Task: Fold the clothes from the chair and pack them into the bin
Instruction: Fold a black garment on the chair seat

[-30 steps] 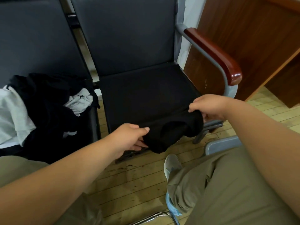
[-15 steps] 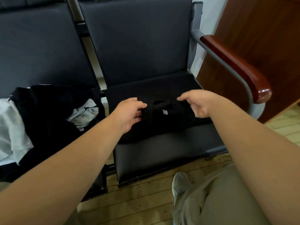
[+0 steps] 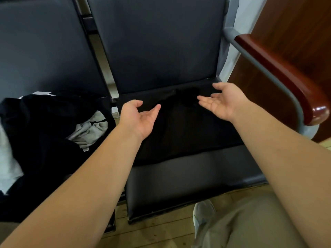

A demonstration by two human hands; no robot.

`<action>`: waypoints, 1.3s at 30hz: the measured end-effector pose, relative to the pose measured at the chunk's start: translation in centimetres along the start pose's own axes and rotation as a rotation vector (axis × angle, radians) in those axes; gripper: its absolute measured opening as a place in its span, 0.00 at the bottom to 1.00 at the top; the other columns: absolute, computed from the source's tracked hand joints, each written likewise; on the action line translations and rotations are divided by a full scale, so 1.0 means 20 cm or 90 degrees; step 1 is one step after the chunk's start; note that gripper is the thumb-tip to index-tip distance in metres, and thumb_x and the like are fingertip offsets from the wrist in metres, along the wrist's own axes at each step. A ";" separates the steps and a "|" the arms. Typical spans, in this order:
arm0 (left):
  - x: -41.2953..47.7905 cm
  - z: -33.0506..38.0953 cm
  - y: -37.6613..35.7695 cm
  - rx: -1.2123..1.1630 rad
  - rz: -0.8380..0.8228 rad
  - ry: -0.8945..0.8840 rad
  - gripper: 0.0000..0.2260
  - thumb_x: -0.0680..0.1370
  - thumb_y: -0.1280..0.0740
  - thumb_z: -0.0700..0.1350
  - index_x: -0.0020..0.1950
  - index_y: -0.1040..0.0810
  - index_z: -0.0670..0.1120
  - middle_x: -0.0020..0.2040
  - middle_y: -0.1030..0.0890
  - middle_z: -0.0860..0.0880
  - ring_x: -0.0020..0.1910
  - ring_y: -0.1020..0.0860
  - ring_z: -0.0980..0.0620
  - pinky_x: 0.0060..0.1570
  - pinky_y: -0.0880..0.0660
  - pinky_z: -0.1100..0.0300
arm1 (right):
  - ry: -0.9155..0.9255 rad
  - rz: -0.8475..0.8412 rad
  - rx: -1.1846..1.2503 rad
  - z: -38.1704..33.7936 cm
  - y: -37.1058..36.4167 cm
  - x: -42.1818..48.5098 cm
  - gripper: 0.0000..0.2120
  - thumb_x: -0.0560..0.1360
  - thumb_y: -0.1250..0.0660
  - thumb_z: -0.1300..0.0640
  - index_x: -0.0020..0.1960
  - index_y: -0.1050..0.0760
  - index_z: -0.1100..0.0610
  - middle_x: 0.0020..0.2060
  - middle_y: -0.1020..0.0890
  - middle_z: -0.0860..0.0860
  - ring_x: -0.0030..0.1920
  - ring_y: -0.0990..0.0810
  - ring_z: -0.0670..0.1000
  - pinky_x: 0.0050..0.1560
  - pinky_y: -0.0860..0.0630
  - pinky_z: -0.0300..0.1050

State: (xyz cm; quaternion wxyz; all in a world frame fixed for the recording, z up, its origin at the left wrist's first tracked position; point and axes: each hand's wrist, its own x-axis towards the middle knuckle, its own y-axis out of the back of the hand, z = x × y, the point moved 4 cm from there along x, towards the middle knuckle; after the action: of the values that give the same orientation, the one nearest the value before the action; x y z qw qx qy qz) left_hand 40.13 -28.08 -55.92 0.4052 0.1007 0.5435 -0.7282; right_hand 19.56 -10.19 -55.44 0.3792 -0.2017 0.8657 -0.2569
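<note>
Row of dark padded seats [image 3: 155, 42], red-brown wooden armrest [image 3: 279, 72], wood cabinet [image 3: 295, 24], pale plank floor [image 3: 157, 233], white wall [image 3: 250, 11].

Both hands, left hand [image 3: 138, 117] and right hand [image 3: 221, 101], hover palms-up over seemingly black garment [image 3: 180, 129].

A black garment [image 3: 179, 129] lies spread fairly flat on the rear part of the right chair seat [image 3: 188, 179], its far end bunched into folds at the back of the cushion. It is so dark against the black seat that its outline is hard to tell. On the left chair [image 3: 44, 51] sits a loose pile of clothes [image 3: 41, 133], mostly black, with a crumpled grey piece [image 3: 89, 129] at its right side and a white piece [image 3: 9, 163] at its left edge.
</note>
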 end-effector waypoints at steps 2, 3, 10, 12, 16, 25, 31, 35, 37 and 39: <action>-0.02 -0.04 0.03 0.093 0.021 -0.014 0.27 0.84 0.38 0.36 0.82 0.42 0.33 0.71 0.28 0.28 0.68 0.22 0.33 0.68 0.21 0.43 | -0.016 0.029 -0.127 0.04 0.01 0.00 0.30 0.86 0.41 0.61 0.84 0.47 0.66 0.74 0.28 0.68 0.70 0.21 0.64 0.70 0.22 0.60; -0.02 -0.07 0.05 0.161 0.030 -0.023 0.25 0.84 0.39 0.36 0.81 0.39 0.33 0.69 0.24 0.31 0.65 0.19 0.37 0.67 0.21 0.45 | -0.015 0.050 -0.220 0.05 0.02 0.00 0.27 0.86 0.42 0.61 0.83 0.42 0.65 0.71 0.23 0.66 0.67 0.18 0.62 0.67 0.19 0.59; -0.08 -0.04 0.17 1.105 0.085 -0.344 0.18 0.79 0.30 0.44 0.69 0.23 0.48 0.60 0.20 0.50 0.57 0.21 0.51 0.53 0.25 0.60 | 0.069 0.211 -0.977 -0.02 0.12 -0.05 0.10 0.83 0.35 0.61 0.61 0.20 0.63 0.60 0.16 0.61 0.58 0.17 0.61 0.56 0.18 0.56; -0.07 -0.02 0.22 1.308 0.110 -0.370 0.21 0.78 0.28 0.47 0.70 0.25 0.47 0.64 0.24 0.46 0.64 0.27 0.43 0.60 0.26 0.52 | 0.031 0.191 -1.156 -0.02 0.15 -0.09 0.09 0.79 0.33 0.61 0.57 0.21 0.66 0.57 0.18 0.63 0.53 0.18 0.61 0.46 0.21 0.53; -0.07 -0.01 0.31 1.424 0.150 -0.251 0.22 0.77 0.28 0.52 0.68 0.26 0.44 0.65 0.25 0.42 0.66 0.27 0.38 0.64 0.24 0.44 | -0.067 0.217 -1.334 0.01 0.26 -0.12 0.22 0.76 0.31 0.55 0.67 0.24 0.62 0.63 0.23 0.62 0.60 0.21 0.63 0.56 0.21 0.53; -0.10 -0.01 0.29 1.487 0.081 -0.254 0.09 0.77 0.28 0.51 0.52 0.24 0.50 0.56 0.26 0.48 0.59 0.28 0.44 0.55 0.25 0.50 | 0.034 0.308 -1.420 0.00 0.27 -0.14 0.23 0.81 0.33 0.46 0.73 0.27 0.52 0.74 0.30 0.60 0.74 0.35 0.67 0.73 0.35 0.63; -0.07 0.12 0.30 1.324 0.050 -0.149 0.24 0.74 0.20 0.55 0.61 0.26 0.46 0.58 0.23 0.48 0.56 0.22 0.47 0.47 0.26 0.54 | 0.101 0.354 -1.334 -0.03 0.27 -0.12 0.15 0.81 0.34 0.58 0.66 0.29 0.51 0.66 0.26 0.62 0.69 0.30 0.66 0.71 0.33 0.65; -0.02 0.23 0.39 1.247 0.120 -0.114 0.23 0.77 0.21 0.53 0.61 0.26 0.42 0.59 0.20 0.46 0.55 0.18 0.42 0.46 0.18 0.51 | 0.159 0.414 -1.393 -0.01 0.25 -0.12 0.21 0.79 0.31 0.55 0.70 0.30 0.48 0.68 0.31 0.62 0.69 0.33 0.67 0.70 0.33 0.63; -0.01 0.25 0.43 1.319 0.151 -0.134 0.21 0.78 0.23 0.50 0.65 0.23 0.42 0.60 0.18 0.43 0.57 0.18 0.41 0.55 0.18 0.49 | 0.197 0.406 -1.391 0.01 0.21 -0.11 0.22 0.78 0.30 0.55 0.70 0.29 0.49 0.68 0.32 0.62 0.68 0.32 0.67 0.69 0.32 0.62; -0.02 0.24 0.45 1.395 0.201 -0.196 0.21 0.79 0.25 0.46 0.67 0.27 0.40 0.63 0.21 0.40 0.63 0.21 0.39 0.57 0.22 0.49 | 0.240 0.376 -1.380 0.05 0.16 -0.12 0.20 0.79 0.31 0.54 0.70 0.28 0.51 0.68 0.31 0.62 0.68 0.32 0.67 0.68 0.31 0.61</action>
State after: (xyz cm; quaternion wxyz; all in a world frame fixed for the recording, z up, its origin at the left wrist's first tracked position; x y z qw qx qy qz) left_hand 48.04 -32.82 -60.20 0.2481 0.3800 -0.4669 -0.7589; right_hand 21.28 -6.71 -56.67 -0.0851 -0.1698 0.6885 0.6999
